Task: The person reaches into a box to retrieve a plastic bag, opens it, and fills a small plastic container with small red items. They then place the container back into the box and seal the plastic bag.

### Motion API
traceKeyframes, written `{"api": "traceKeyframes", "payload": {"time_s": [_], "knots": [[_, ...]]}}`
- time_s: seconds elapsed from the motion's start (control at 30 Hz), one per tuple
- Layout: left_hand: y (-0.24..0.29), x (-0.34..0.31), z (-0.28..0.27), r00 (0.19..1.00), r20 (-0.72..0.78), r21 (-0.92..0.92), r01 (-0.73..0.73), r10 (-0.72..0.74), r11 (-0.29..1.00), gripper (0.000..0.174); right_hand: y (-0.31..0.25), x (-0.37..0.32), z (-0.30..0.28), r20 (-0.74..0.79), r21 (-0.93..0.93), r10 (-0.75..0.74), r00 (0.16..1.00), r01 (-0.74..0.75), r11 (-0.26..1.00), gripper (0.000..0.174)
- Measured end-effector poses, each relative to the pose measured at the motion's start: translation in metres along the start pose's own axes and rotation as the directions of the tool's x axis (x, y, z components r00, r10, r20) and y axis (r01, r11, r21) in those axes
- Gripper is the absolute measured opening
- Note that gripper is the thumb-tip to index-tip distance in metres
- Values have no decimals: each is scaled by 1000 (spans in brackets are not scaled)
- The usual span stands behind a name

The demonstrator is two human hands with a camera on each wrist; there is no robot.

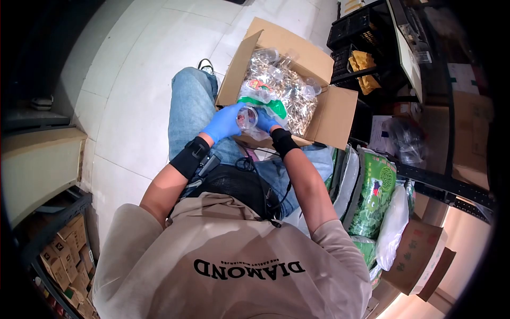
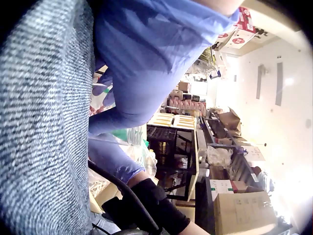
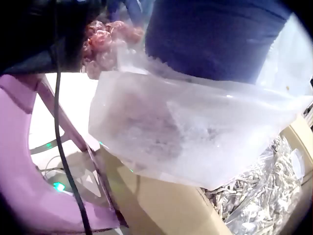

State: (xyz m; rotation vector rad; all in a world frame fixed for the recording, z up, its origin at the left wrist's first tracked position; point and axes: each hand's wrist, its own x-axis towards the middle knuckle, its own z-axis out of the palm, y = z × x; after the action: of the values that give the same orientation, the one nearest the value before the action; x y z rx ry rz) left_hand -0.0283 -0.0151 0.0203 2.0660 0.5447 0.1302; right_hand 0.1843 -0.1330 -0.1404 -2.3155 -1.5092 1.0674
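Observation:
In the head view, my blue-gloved left hand (image 1: 224, 123) grips the side of a clear round cup (image 1: 247, 118) with something reddish in it. Close against the cup's other side is my gloved right hand (image 1: 264, 121), holding a clear plastic bag with green print (image 1: 273, 108); its fingertips are hidden. The left wrist view shows the back of my left hand (image 2: 142, 63) above my right hand (image 2: 112, 156). Translucent plastic (image 3: 161, 127) hangs beneath my right hand (image 3: 210, 39) in the right wrist view, beside crinkled reddish pieces (image 3: 105, 44).
An open cardboard box (image 1: 340, 114) holds many small wrapped pieces and clear cups. Green printed bags (image 1: 372, 194) stand at the right, below shelving with black crates (image 1: 353, 34). A purple frame (image 3: 19, 161) and a black cable (image 3: 61, 137) are near the right wrist.

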Motion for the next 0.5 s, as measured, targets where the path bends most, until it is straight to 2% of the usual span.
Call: {"api": "traceKeyframes", "payload": {"time_s": [0.07, 0.13, 0.23, 0.33, 0.47, 0.5], "knots": [[1, 0, 1, 1000, 3, -5, 1, -1, 1000, 77, -4, -7, -5, -10, -10, -42, 999, 41, 999, 43], [0, 0, 1, 1000, -7, -39, -14, 14, 999, 76, -36, -26, -33, 68, 11, -77, 995, 76, 997, 39], [-3, 0, 3, 998, -20, -20, -52, 52, 998, 76, -41, -29, -37, 90, 0, -140, 986, 140, 990, 35], [-4, 0, 4, 999, -24, -24, -46, 46, 999, 76, -38, -36, -35, 22, 37, -129, 991, 128, 991, 33], [-4, 1, 3, 1000, 14, -19, -16, 16, 1000, 79, -29, -39, -30, 50, -14, -87, 995, 88, 996, 33], [-4, 1, 3, 1000, 6, -27, -17, 17, 999, 79, -27, -42, -28, -33, 157, -80, 996, 85, 984, 34]]}}
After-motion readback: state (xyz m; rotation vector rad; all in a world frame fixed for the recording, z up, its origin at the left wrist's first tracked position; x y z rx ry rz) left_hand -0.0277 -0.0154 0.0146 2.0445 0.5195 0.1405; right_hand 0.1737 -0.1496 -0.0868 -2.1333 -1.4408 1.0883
